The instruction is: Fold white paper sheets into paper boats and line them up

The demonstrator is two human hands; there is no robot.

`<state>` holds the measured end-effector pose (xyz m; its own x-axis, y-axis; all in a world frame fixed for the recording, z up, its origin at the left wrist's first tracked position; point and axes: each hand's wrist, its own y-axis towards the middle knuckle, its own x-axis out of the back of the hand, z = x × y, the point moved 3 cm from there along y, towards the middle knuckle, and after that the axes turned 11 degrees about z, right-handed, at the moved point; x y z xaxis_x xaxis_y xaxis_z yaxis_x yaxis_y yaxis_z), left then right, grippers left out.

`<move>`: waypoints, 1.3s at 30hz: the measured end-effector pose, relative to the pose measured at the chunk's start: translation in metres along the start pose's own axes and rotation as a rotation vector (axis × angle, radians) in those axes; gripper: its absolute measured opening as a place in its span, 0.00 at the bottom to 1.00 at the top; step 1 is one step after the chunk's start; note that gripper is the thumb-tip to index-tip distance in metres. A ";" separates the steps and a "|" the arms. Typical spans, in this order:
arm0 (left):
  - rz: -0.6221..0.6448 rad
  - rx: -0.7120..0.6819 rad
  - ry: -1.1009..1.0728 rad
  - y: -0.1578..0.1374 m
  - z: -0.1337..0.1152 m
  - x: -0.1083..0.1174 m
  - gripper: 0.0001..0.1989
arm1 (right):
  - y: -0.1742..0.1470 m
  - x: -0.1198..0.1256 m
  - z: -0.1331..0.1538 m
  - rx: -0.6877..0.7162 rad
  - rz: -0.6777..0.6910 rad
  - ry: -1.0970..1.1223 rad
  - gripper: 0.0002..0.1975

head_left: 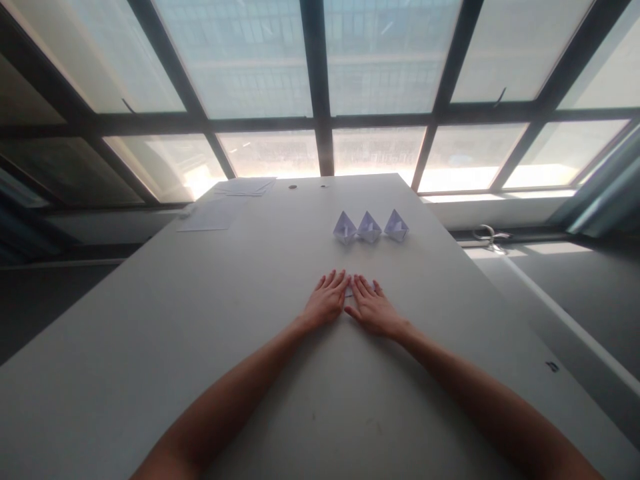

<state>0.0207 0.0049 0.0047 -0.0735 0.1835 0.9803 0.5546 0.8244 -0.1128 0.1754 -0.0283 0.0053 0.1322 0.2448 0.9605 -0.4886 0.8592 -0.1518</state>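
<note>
My left hand [327,298] and my right hand [371,305] lie flat side by side on the white table, fingers stretched out and pointing away from me. Between and beneath the fingertips a bit of white folded paper [349,291] shows; most of it is hidden under the hands. Beyond my hands stand three folded paper boats in a row: a left paper boat [345,229], a middle paper boat [369,228] and a right paper boat [397,227]. Neither hand touches them.
Loose sheets of white paper [210,215] lie at the table's far left, near a further stack of sheets [246,186]. A round hole [293,187] sits near the far edge. The white table [165,320] reaches toward large windows. A small black mark [552,367] is at the right.
</note>
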 end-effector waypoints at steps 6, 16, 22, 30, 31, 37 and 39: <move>-0.010 0.020 -0.016 -0.001 -0.002 0.002 0.27 | -0.004 -0.001 -0.019 -0.241 -0.048 0.023 0.43; -0.074 0.002 -0.009 -0.003 -0.003 0.004 0.27 | -0.001 0.012 -0.032 -0.139 -0.229 0.073 0.32; -0.213 -0.020 0.059 -0.009 -0.010 0.021 0.29 | 0.000 0.007 -0.011 0.056 -0.046 -0.033 0.32; -0.009 -0.129 0.064 -0.003 -0.021 -0.003 0.31 | 0.001 0.003 -0.014 0.016 -0.029 -0.065 0.32; 0.000 -0.114 0.065 -0.004 -0.019 -0.005 0.32 | 0.001 0.003 -0.014 0.014 -0.026 -0.068 0.32; -0.015 0.086 0.044 -0.009 -0.006 -0.005 0.38 | -0.001 0.004 -0.014 -0.002 -0.039 -0.075 0.32; -0.037 0.171 0.020 -0.010 -0.004 -0.005 0.40 | -0.001 0.005 -0.013 -0.004 -0.039 -0.075 0.31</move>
<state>0.0187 -0.0064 0.0012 -0.0737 0.1421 0.9871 0.4028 0.9097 -0.1008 0.1881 -0.0221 0.0071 0.0862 0.1771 0.9804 -0.4808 0.8693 -0.1148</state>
